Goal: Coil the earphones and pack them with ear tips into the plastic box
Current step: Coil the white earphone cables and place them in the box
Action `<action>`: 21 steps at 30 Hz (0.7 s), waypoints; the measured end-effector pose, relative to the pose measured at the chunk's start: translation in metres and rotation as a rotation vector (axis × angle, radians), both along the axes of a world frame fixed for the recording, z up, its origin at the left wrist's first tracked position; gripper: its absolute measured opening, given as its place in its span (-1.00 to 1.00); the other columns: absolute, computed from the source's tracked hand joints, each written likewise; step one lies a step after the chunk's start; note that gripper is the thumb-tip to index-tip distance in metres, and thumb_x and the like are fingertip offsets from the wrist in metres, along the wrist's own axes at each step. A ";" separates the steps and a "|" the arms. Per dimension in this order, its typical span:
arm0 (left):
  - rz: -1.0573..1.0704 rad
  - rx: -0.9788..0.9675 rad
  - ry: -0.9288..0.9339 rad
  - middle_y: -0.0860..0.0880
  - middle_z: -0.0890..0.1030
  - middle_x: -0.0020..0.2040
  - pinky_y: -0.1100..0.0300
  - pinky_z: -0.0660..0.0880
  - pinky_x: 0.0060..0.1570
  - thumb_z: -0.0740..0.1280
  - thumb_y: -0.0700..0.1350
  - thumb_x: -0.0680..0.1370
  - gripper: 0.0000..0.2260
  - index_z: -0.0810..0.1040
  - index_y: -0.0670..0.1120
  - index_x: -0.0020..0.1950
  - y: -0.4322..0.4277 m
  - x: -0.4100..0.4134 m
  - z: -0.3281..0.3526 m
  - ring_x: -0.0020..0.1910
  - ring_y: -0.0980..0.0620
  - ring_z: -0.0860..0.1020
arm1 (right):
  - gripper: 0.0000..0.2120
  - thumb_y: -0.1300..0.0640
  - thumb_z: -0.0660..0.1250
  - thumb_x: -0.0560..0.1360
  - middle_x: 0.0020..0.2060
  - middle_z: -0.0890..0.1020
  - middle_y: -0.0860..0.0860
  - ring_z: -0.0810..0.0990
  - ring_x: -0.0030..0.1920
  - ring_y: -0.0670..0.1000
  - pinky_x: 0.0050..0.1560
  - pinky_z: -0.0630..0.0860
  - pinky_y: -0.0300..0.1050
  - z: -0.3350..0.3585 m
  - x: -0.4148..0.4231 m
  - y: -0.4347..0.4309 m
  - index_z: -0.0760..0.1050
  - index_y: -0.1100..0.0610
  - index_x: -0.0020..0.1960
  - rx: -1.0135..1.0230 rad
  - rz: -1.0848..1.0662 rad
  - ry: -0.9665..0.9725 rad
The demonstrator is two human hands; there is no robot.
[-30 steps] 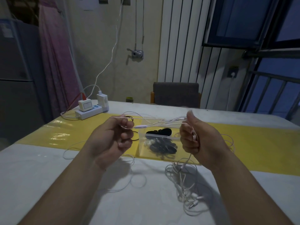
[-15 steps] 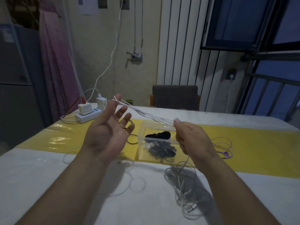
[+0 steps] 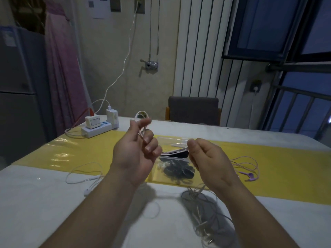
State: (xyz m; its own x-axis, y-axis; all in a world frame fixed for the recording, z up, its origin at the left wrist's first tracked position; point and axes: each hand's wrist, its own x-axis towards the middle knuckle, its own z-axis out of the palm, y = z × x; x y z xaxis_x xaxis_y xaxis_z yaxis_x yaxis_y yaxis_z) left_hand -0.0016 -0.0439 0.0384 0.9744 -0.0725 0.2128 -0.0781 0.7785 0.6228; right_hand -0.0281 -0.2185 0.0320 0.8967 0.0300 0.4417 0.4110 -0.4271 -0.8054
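My left hand is raised palm up above the table, its fingers curled round loops of the white earphone cable. My right hand pinches the same cable, which runs down to a loose heap of white cable on the table. Between and behind the hands stands the clear plastic box with several black ear tips inside.
A purple earphone set lies on the yellow strip at the right. Another white earphone lies loose at the left. A power strip with chargers sits at the far left corner. A grey chair stands beyond the table.
My left hand has curled its fingers round the cable, and a small loop now rises above them. My right hand has moved closer to the left, so the stretched span of cable is shorter.
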 end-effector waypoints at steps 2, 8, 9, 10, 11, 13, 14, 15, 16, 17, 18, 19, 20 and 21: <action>-0.038 0.024 -0.015 0.01 0.24 -0.43 0.26 0.18 -0.56 0.06 0.10 0.66 -0.66 0.41 -0.06 -0.19 0.002 0.000 -0.008 -0.55 0.10 0.17 | -0.72 -0.04 0.21 0.61 -0.48 0.49 -0.19 0.37 -0.44 -0.17 -0.40 0.27 -0.23 -0.001 0.000 0.001 0.47 0.07 -0.21 -0.022 -0.018 -0.025; -0.210 0.330 -0.075 -0.02 0.20 -0.49 0.32 0.06 -0.53 0.14 0.06 0.58 -0.68 0.36 -0.09 -0.29 -0.012 -0.010 -0.020 -0.59 0.10 0.11 | -0.92 0.02 0.35 0.54 -0.54 0.42 -0.09 0.26 -0.53 -0.09 -0.47 0.21 -0.19 -0.003 -0.005 0.008 0.54 0.02 -0.07 0.160 0.025 -0.040; -0.241 0.351 -0.089 -0.03 0.20 -0.49 0.31 0.04 -0.52 0.15 0.05 0.58 -0.68 0.36 -0.10 -0.30 -0.013 -0.012 -0.020 -0.58 0.11 0.10 | -0.94 0.03 0.37 0.53 -0.51 0.44 -0.06 0.27 -0.50 -0.07 -0.45 0.23 -0.16 -0.003 -0.004 0.008 0.56 0.00 -0.03 0.182 0.035 -0.030; -0.267 0.371 -0.098 -0.03 0.20 -0.49 0.30 0.03 -0.51 0.14 0.05 0.57 -0.68 0.35 -0.10 -0.31 -0.013 -0.012 -0.020 -0.57 0.11 0.09 | -0.92 0.04 0.38 0.53 -0.48 0.46 -0.02 0.28 -0.48 -0.05 -0.43 0.24 -0.14 -0.003 -0.004 0.007 0.57 -0.02 0.01 0.203 0.047 -0.015; -0.294 0.391 -0.099 -0.03 0.20 -0.50 0.30 0.02 -0.50 0.14 0.04 0.57 -0.68 0.34 -0.10 -0.31 -0.012 -0.014 -0.020 -0.56 0.11 0.08 | -0.90 0.05 0.38 0.53 -0.47 0.46 -0.01 0.29 -0.46 -0.03 -0.42 0.24 -0.13 -0.004 -0.004 0.006 0.57 -0.03 0.05 0.218 0.064 0.001; -0.358 0.430 -0.099 -0.01 0.19 -0.50 0.32 0.02 -0.50 0.13 0.04 0.58 -0.67 0.33 -0.09 -0.32 -0.010 -0.015 -0.019 -0.55 0.12 0.08 | -0.86 0.08 0.37 0.54 -0.48 0.47 -0.02 0.31 -0.45 -0.05 -0.42 0.25 -0.15 -0.006 -0.003 0.006 0.58 -0.05 0.09 0.222 0.098 0.022; -0.392 0.446 -0.099 -0.01 0.19 -0.50 0.33 0.03 -0.50 0.14 0.04 0.59 -0.67 0.33 -0.08 -0.32 -0.010 -0.016 -0.019 -0.55 0.12 0.08 | -0.86 0.09 0.36 0.55 -0.47 0.51 -0.03 0.34 -0.45 -0.06 -0.40 0.28 -0.15 -0.007 -0.002 0.007 0.58 -0.05 0.10 0.213 0.108 0.027; -0.427 0.459 -0.097 -0.01 0.19 -0.49 0.33 0.03 -0.50 0.15 0.04 0.59 -0.67 0.33 -0.07 -0.32 -0.009 -0.017 -0.019 -0.55 0.12 0.08 | -0.86 0.10 0.35 0.56 -0.43 0.57 -0.02 0.39 -0.43 -0.07 -0.37 0.33 -0.14 -0.008 -0.002 0.008 0.59 -0.05 0.09 0.212 0.122 0.030; -0.459 0.470 -0.095 -0.01 0.18 -0.49 0.34 0.03 -0.50 0.17 0.05 0.58 -0.67 0.33 -0.07 -0.33 -0.009 -0.017 -0.019 -0.54 0.13 0.08 | -0.87 0.11 0.33 0.56 -0.38 0.61 -0.02 0.46 -0.39 -0.07 -0.31 0.39 -0.10 -0.009 -0.002 0.010 0.61 -0.04 0.05 0.219 0.140 0.032; -0.486 0.479 -0.091 -0.01 0.17 -0.48 0.35 0.03 -0.49 0.17 0.04 0.58 -0.67 0.33 -0.06 -0.34 -0.009 -0.018 -0.019 -0.54 0.13 0.08 | -0.87 0.11 0.31 0.54 -0.33 0.64 -0.04 0.51 -0.33 -0.06 -0.25 0.44 -0.05 -0.009 -0.002 0.011 0.63 -0.03 -0.01 0.209 0.148 0.025; -0.503 0.486 -0.084 -0.01 0.16 -0.48 0.37 0.02 -0.49 0.17 0.04 0.58 -0.67 0.32 -0.06 -0.34 -0.009 -0.018 -0.019 -0.54 0.14 0.07 | -0.85 0.10 0.28 0.52 -0.32 0.64 -0.08 0.53 -0.31 -0.08 -0.21 0.46 -0.04 -0.009 -0.002 0.012 0.63 -0.02 -0.07 0.177 0.135 0.013; -0.511 0.488 -0.075 -0.01 0.15 -0.48 0.37 0.02 -0.49 0.16 0.03 0.58 -0.67 0.31 -0.07 -0.35 -0.009 -0.019 -0.018 -0.54 0.14 0.06 | -0.85 0.10 0.27 0.51 -0.34 0.63 -0.13 0.52 -0.31 -0.12 -0.22 0.43 -0.06 -0.009 -0.002 0.012 0.62 0.00 -0.12 0.141 0.111 -0.003; -0.513 0.477 -0.067 -0.01 0.15 -0.48 0.37 0.02 -0.49 0.16 0.03 0.58 -0.67 0.32 -0.07 -0.35 -0.010 -0.019 -0.018 -0.54 0.13 0.05 | -0.85 0.12 0.27 0.52 -0.38 0.60 -0.15 0.49 -0.34 -0.15 -0.23 0.40 -0.09 -0.008 -0.001 0.012 0.60 0.03 -0.15 0.127 0.087 -0.010; -0.511 0.452 -0.062 -0.02 0.16 -0.48 0.36 0.03 -0.50 0.19 0.02 0.56 -0.69 0.33 -0.08 -0.33 -0.010 -0.019 -0.017 -0.55 0.12 0.06 | -0.85 0.12 0.26 0.53 -0.41 0.57 -0.16 0.45 -0.37 -0.15 -0.25 0.37 -0.10 -0.008 -0.001 0.011 0.58 0.05 -0.17 0.133 0.062 -0.012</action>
State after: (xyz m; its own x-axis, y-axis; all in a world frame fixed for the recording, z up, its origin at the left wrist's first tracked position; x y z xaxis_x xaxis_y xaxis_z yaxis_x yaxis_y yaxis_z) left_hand -0.0209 -0.0541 0.0210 0.7814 -0.6146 0.1080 0.1834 0.3916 0.9017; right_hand -0.0287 -0.2073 0.0237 0.8896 0.0259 0.4559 0.4431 -0.2905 -0.8481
